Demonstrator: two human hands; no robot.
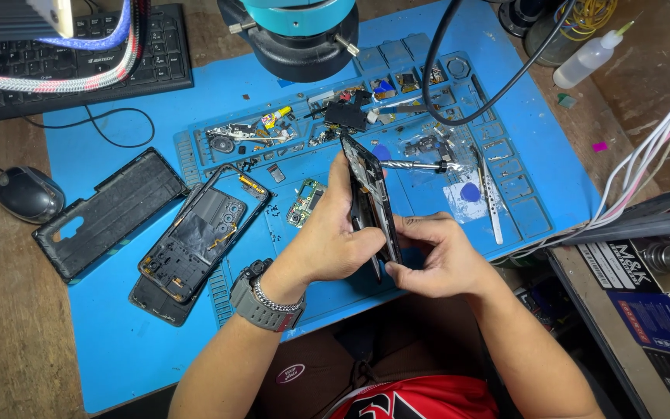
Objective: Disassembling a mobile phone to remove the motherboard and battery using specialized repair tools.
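Holding an opened phone frame [370, 198] on edge above the blue repair mat [118, 326], I have my left hand [327, 240] wrapped around its near side, fingers closed on it, and my right hand [440, 260] pinching its lower end tight, so it stands tilted and clear of the mat's surface. As I judge it, the largest risk is the thin frame twisting or slipping between the two grips, since it rests on nothing; a drop would land it among loose parts. Behind it the microscope head [300, 35] hangs low and its black cable [443, 85] loops across the tray area, close enough to snag if the frame is lifted. To my left lie a black back cover [106, 213] and a stripped phone body [199, 233], just beside each other, crowding that side. A small green circuit board [305, 203] sits near my left knuckles and could be swept off. Tweezers [490, 198] and a metal bit [412, 165] lie to the right, and tiny screws and scraps fill the mat's tray compartments [273, 132], easily scattered by a bump.
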